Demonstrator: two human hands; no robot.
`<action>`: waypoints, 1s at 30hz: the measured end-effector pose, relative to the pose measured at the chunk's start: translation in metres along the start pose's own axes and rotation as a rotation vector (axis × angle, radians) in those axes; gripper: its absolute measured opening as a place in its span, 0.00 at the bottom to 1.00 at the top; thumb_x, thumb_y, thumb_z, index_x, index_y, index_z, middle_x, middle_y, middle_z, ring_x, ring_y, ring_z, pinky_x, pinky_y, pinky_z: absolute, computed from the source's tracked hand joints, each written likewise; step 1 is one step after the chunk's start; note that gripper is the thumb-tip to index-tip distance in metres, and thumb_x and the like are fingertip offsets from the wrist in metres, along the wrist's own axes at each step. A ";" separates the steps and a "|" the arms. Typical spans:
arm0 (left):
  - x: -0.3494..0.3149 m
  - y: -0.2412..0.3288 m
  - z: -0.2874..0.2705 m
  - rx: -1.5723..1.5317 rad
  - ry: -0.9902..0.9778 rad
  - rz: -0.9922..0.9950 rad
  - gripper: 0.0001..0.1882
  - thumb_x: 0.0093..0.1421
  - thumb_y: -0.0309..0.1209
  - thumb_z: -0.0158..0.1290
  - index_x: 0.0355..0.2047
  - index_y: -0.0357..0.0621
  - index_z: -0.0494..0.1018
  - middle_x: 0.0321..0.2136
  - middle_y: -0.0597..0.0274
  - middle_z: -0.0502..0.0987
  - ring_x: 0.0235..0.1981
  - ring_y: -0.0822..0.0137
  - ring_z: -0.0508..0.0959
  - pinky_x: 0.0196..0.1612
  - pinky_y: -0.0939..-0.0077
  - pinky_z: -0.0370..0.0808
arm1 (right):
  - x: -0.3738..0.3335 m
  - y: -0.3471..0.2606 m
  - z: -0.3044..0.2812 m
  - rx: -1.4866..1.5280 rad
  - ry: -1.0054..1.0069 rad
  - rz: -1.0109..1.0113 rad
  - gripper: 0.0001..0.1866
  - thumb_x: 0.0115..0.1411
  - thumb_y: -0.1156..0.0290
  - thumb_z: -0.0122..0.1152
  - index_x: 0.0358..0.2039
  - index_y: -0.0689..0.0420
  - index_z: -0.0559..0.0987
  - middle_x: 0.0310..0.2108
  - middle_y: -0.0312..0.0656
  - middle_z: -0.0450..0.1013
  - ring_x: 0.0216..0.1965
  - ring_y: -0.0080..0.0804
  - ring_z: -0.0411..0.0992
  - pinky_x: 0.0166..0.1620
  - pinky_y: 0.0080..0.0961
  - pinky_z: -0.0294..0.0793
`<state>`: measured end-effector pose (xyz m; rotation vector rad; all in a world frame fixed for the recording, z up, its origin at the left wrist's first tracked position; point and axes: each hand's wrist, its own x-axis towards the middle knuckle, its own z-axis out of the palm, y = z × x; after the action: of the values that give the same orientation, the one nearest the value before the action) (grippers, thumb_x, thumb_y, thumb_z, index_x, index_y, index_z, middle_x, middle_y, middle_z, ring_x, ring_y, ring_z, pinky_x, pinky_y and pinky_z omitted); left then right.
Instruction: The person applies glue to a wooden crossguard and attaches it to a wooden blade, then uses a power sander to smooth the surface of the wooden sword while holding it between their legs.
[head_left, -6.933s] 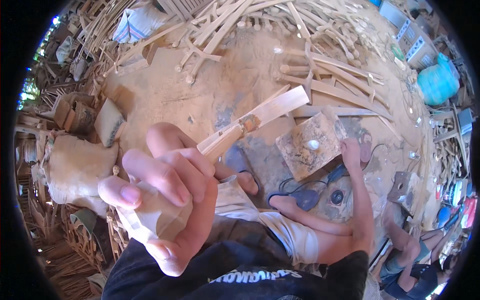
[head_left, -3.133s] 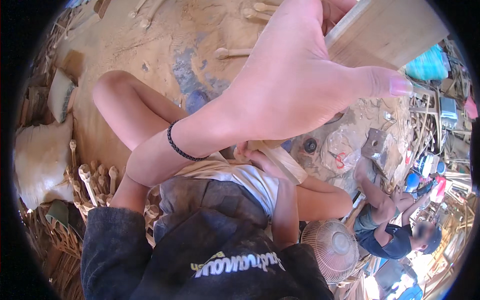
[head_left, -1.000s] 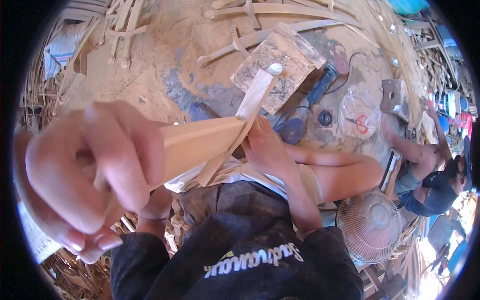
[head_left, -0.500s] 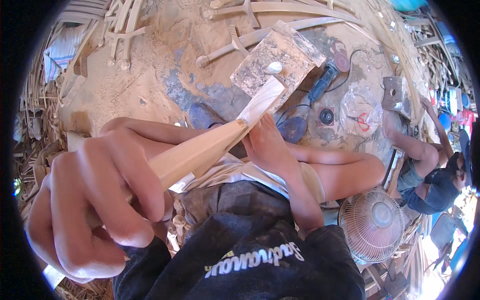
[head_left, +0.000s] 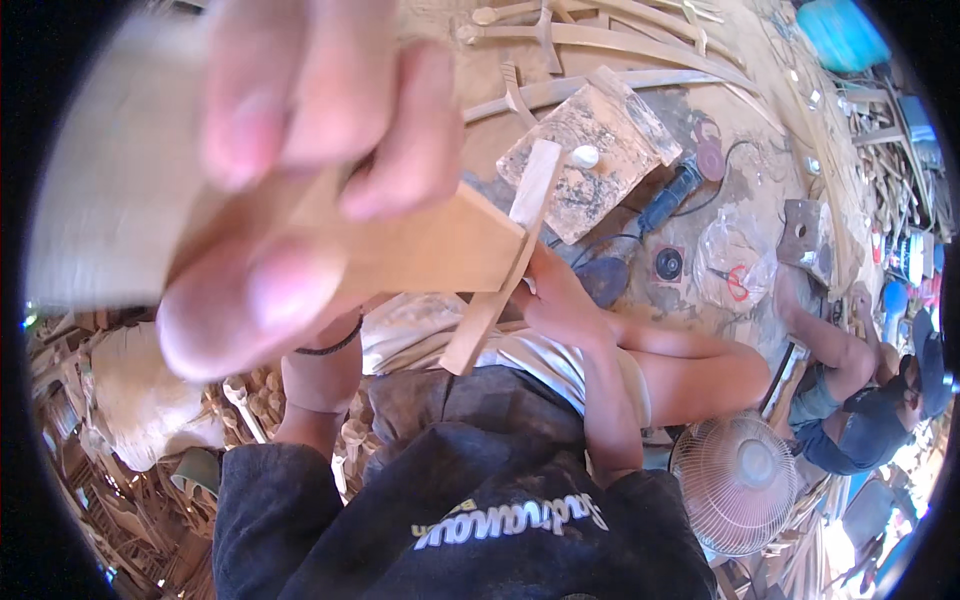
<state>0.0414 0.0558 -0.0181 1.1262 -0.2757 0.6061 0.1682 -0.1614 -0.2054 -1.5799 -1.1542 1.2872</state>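
Wooden sword (head_left: 430, 245): held aslant above the lap of the seated person I stand watching; the blade reaches up toward the head, its nearer end blurred.
Left hand (head_left: 330, 90): closed on the blade, fingers on the upper side as seen, thumb on the lower.
Right hand (head_left: 560, 290): closed at the hilt end, against the crossguard (head_left: 480, 325); the hilt itself is hidden.
Steady hold: judged best with the right hand firm behind the crossguard and the left supporting the blade evenly; a light pinch alone could let the blade twist.
Floor (head_left: 490, 75): dusty and sandy; on it a mottled block (head_left: 600, 110) bearing a white lump (head_left: 584, 156), an angle grinder (head_left: 670, 195) just beside it, and a clear plastic bag (head_left: 730, 250) with red-handled scissors (head_left: 738, 283).
Room: more wooden swords (head_left: 620, 43) beyond the block; a caged fan (head_left: 740, 485) near the right elbow; a co-worker (head_left: 850, 430) farther right; at left, a pale sack (head_left: 150, 390).
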 end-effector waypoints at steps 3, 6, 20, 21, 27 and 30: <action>0.008 -0.011 -0.004 -0.012 0.040 0.047 0.12 0.65 0.33 0.62 0.46 0.45 0.76 0.45 0.64 0.73 0.43 0.70 0.73 0.48 0.71 0.70 | 0.006 0.011 0.007 0.146 -0.042 -0.060 0.31 0.68 0.81 0.64 0.71 0.63 0.71 0.66 0.51 0.77 0.68 0.41 0.75 0.69 0.39 0.74; 0.013 -0.026 -0.003 0.148 0.284 0.106 0.12 0.68 0.30 0.58 0.49 0.41 0.74 0.42 0.61 0.72 0.36 0.67 0.72 0.41 0.71 0.69 | 0.012 0.021 0.015 0.311 -0.092 -0.097 0.31 0.69 0.79 0.66 0.71 0.61 0.71 0.66 0.47 0.77 0.68 0.35 0.73 0.70 0.37 0.73; 0.046 0.007 -0.005 0.214 0.491 -0.116 0.18 0.66 0.36 0.64 0.51 0.39 0.76 0.33 0.62 0.77 0.34 0.73 0.75 0.41 0.77 0.71 | 0.006 0.013 0.026 0.405 -0.008 -0.099 0.14 0.79 0.66 0.61 0.59 0.58 0.75 0.41 0.34 0.74 0.44 0.23 0.73 0.49 0.26 0.75; 0.048 -0.005 -0.022 0.203 0.386 -0.066 0.22 0.68 0.41 0.64 0.53 0.38 0.77 0.35 0.61 0.79 0.37 0.74 0.76 0.44 0.76 0.72 | 0.005 0.020 0.022 0.355 0.023 -0.063 0.14 0.80 0.65 0.59 0.60 0.59 0.74 0.40 0.34 0.74 0.43 0.23 0.73 0.49 0.26 0.75; 0.035 -0.060 -0.041 0.569 0.838 0.014 0.25 0.71 0.45 0.60 0.58 0.37 0.76 0.49 0.57 0.78 0.52 0.64 0.77 0.61 0.62 0.72 | 0.021 -0.023 -0.004 0.710 -0.222 -0.088 0.13 0.82 0.66 0.54 0.57 0.62 0.72 0.37 0.38 0.74 0.41 0.28 0.74 0.55 0.33 0.78; -0.053 -0.081 -0.054 0.786 0.981 -0.012 0.16 0.75 0.34 0.58 0.54 0.34 0.75 0.46 0.57 0.73 0.44 0.65 0.75 0.50 0.70 0.74 | 0.041 -0.044 -0.010 0.797 -0.291 -0.001 0.15 0.82 0.61 0.54 0.55 0.61 0.74 0.35 0.41 0.77 0.38 0.30 0.76 0.48 0.32 0.80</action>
<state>0.0412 0.0641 -0.1284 1.4132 0.8838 1.2310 0.1732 -0.1100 -0.1732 -0.8211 -0.6514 1.7286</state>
